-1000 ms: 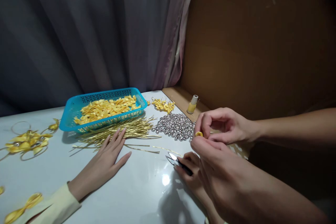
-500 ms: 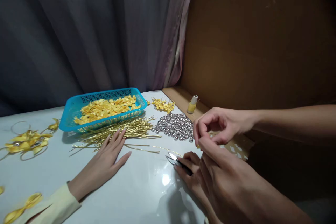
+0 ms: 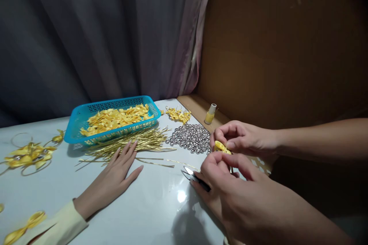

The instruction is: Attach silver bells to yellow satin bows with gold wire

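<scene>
My right hand [image 3: 247, 138] and my left hand [image 3: 230, 183] meet over the table's right edge. Both pinch a small yellow ribbon bow [image 3: 221, 147] between fingertips, and a thin gold strand hangs below it. Under my left hand, another person's hand [image 3: 207, 195] rests on the table and holds small metal snips [image 3: 192, 175]. That person's other hand [image 3: 115, 178], in a pale yellow sleeve, lies flat with fingers spread beside the gold wire ties [image 3: 135, 143].
A blue basket [image 3: 75, 126] of yellow ribbon pieces stands at the back. A heap of silver bells [image 3: 191, 138] lies just left of my hands. Finished yellow bows [image 3: 28, 155] lie at the left. A spool of yellow thread [image 3: 211, 114] stands by the cardboard wall [image 3: 281, 53].
My left hand has risen and curled its fingers toward my right hand. The yellow bow now shows between both hands. The other person's hands have not moved.
</scene>
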